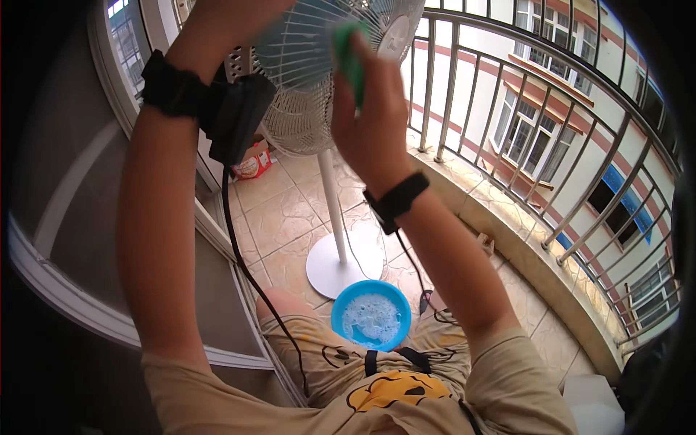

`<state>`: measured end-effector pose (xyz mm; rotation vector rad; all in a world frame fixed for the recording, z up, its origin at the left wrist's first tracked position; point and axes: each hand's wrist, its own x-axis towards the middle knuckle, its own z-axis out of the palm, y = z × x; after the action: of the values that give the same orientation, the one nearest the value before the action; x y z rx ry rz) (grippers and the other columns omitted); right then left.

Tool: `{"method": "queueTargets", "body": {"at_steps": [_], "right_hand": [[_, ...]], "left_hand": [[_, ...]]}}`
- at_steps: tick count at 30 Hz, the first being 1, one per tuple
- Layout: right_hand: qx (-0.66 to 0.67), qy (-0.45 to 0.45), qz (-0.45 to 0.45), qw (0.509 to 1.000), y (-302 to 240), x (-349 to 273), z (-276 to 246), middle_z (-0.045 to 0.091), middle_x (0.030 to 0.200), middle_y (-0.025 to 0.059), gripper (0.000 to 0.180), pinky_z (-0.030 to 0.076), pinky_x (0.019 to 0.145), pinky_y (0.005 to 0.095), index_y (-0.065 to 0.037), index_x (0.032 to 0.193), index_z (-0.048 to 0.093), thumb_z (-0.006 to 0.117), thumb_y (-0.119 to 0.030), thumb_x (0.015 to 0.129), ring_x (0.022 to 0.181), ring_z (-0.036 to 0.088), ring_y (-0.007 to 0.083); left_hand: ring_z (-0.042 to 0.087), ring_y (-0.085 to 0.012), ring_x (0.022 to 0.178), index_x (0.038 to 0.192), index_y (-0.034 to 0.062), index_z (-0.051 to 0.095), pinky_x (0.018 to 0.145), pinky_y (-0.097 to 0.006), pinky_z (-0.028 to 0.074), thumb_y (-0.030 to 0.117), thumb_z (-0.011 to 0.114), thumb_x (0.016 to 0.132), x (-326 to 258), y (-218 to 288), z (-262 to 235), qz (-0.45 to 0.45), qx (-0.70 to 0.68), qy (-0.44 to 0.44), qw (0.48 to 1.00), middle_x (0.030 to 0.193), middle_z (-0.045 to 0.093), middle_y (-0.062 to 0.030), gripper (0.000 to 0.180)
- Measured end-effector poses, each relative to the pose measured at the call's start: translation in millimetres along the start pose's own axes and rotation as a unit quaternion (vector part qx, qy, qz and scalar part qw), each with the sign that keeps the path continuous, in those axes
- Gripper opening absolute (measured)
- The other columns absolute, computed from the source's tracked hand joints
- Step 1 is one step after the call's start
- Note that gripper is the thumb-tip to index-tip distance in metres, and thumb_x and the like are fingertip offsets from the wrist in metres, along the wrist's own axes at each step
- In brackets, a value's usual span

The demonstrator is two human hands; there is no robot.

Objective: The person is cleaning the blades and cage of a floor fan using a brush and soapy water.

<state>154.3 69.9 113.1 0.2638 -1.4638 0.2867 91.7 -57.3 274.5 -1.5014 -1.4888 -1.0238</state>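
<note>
Right hand (373, 123) raised, fingers closed around green sponge (349, 58), pressing it against fan grille. Left hand out of frame past top edge, grip cannot be told; only forearm with black wrist strap (172, 90) shows. White pedestal fan (319, 80) stands far centre on tiled balcony floor (283, 217). Metal railing (507, 123) at right. Blue basin (371, 315) of soapy water near, beside fan base (341, 264).

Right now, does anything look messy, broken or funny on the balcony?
Nothing looks broken or spilled. The white fan stands upright on its round base; the right hand presses a green sponge to its grille. The blue bowl of soapy water sits level on the tiled floor.
</note>
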Motion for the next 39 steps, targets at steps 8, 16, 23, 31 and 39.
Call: {"method": "queueTargets", "body": {"at_steps": [8,16,23,31,39], "right_hand": [[0.082,-0.104,0.127,0.983,-6,-98,-18,0.056,0.104,0.0219,0.051,0.053,0.076,0.0446,-0.004,0.139,0.049,0.063,0.002,0.09,0.093,0.062,0.0386],[0.05,0.029,-0.01,0.998,38,37,-34,0.061,0.108,0.0257,0.047,0.053,0.08,0.0421,0.002,0.136,0.048,0.06,0.002,0.091,0.094,0.064,0.0393],[0.011,-0.077,0.063,0.995,51,-71,-19,0.06,0.099,0.0223,0.046,0.053,0.073,0.041,-0.002,0.14,0.048,0.057,-0.002,0.095,0.085,0.064,0.0352],[0.099,-0.065,0.138,0.983,40,-77,-46,0.057,0.109,0.0239,0.051,0.053,0.081,0.047,-0.005,0.139,0.047,0.061,0.002,0.09,0.093,0.063,0.0427],[0.118,0.044,0.047,0.991,17,24,-26,0.057,0.104,0.0207,0.054,0.053,0.077,0.0465,-0.006,0.139,0.049,0.065,0.002,0.087,0.09,0.062,0.0409]], "left_hand": [[0.065,-0.0292,0.117,0.146,-0.0027,0.048,0.1,-0.035,0.05,0.046,0.071,0.089,11,17,16,-0.08,0.022,-0.004,0.997,0.134,0.062,-0.0248,0.078],[0.061,-0.0378,0.125,0.145,-0.0037,0.048,0.107,-0.039,0.047,0.052,0.068,0.087,22,52,48,-0.162,0.139,0.01,0.977,0.133,0.06,-0.0307,0.083],[0.063,-0.0344,0.123,0.143,-0.0051,0.05,0.105,-0.037,0.048,0.046,0.069,0.089,21,33,44,-0.129,0.111,0.015,0.985,0.132,0.062,-0.0289,0.077],[0.063,-0.0261,0.12,0.14,-0.0036,0.054,0.102,-0.031,0.047,0.039,0.072,0.09,23,35,43,-0.111,0.036,0.007,0.993,0.132,0.064,-0.0239,0.068],[0.064,-0.0223,0.117,0.142,0.0003,0.054,0.1,-0.031,0.047,0.031,0.069,0.094,3,66,46,-0.054,0.031,0.019,0.998,0.127,0.067,-0.0195,0.059]]}}
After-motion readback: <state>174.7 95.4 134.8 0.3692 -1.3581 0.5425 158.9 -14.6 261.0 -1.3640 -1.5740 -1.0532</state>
